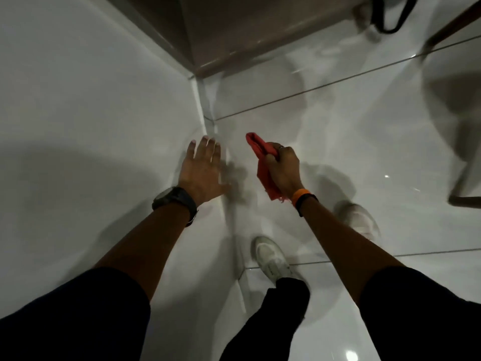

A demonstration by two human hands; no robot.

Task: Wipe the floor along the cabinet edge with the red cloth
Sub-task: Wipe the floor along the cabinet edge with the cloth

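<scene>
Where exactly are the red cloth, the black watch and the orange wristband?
red cloth (pixel 263 166), head view, on the fold beside the right hand (pixel 282 166).
black watch (pixel 173 200), head view, on its face.
orange wristband (pixel 298 198), head view, on the band's orange part.

Head-height view, facing steeply down.

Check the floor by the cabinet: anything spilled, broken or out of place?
Nothing stands out. The white tiled floor looks glossy with no visible spill, though the picture is blurred. The right hand grips the red cloth above it; the left hand is spread open.
</scene>
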